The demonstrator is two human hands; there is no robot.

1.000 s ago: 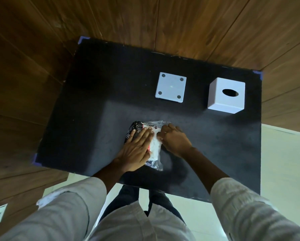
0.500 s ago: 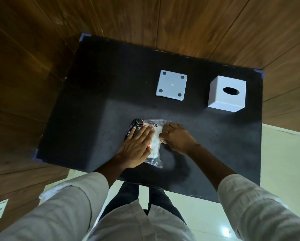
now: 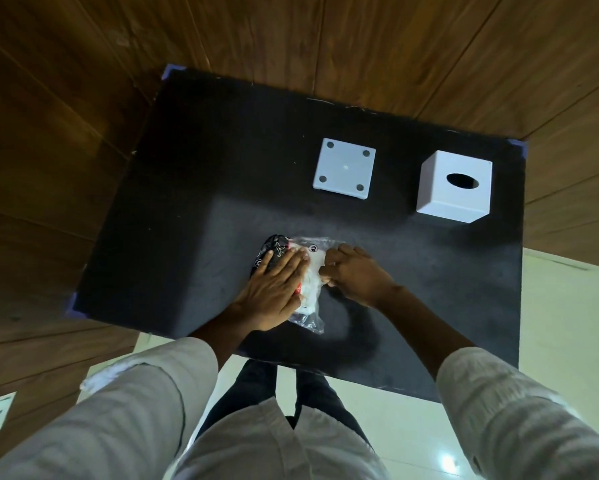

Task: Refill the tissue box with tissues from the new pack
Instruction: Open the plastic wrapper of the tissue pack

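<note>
A person looks down at a black table (image 3: 173,237) set against wood-panelled walls. Near the table's front edge lies a tissue pack (image 3: 308,282), a soft oblong in clear crinkled plastic with white tissues showing through and a black patterned end. Its long axis runs from the front edge toward the far edge, tilted slightly left, the black end pointing away from the person. The left hand (image 3: 270,292) lies flat and fully open on the pack's left half, fingers straight, pressing rather than gripping. The right hand (image 3: 353,275) is curled at the pack's right edge, fingertips pinching the plastic wrap. At the far right of the table stands a white cube tissue box (image 3: 454,187), upright, its oval opening facing up. Just left of it, apart, lies its flat white base plate (image 3: 345,169) with four round pads.
</note>
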